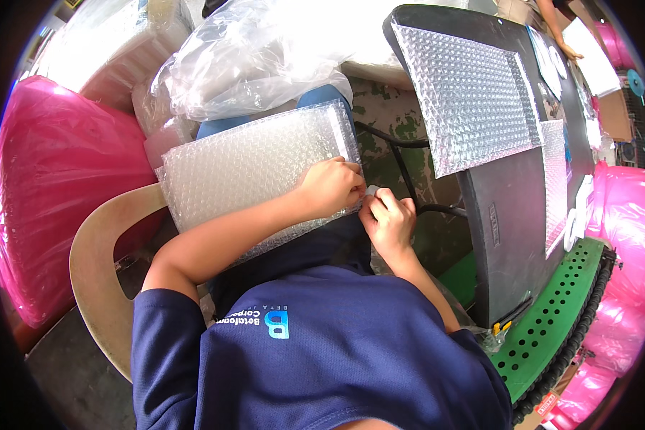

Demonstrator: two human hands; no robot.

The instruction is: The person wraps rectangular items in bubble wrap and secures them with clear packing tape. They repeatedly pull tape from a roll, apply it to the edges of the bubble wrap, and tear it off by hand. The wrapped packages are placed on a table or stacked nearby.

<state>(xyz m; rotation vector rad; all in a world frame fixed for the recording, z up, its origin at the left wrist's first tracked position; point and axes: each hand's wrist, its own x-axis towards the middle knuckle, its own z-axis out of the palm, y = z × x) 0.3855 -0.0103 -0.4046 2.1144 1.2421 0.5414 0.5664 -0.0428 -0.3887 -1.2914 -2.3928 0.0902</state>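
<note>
A stack of clear bubble wrap bags (244, 161) lies across my lap, tilted up toward the right. My left hand (333, 188) rests over its right edge, fingers curled and closed on the bag's rim. Just beside it, my right hand (390, 221) is closed in a pinch at the lower right corner. A small whitish strip (371, 190) shows at its fingertips; its far end is hidden between the two hands. Along the bag's right side runs a smooth clear edge band (339, 132).
To the right stands a black tabletop (512, 222) bearing a large bubble wrap bag (473, 93) and a smaller bubble wrap piece (554, 186). A green perforated rail (545, 322) borders it. Pink wrapped bundles (64, 193) stand left. Another person's hand (572, 51) reaches in at upper right.
</note>
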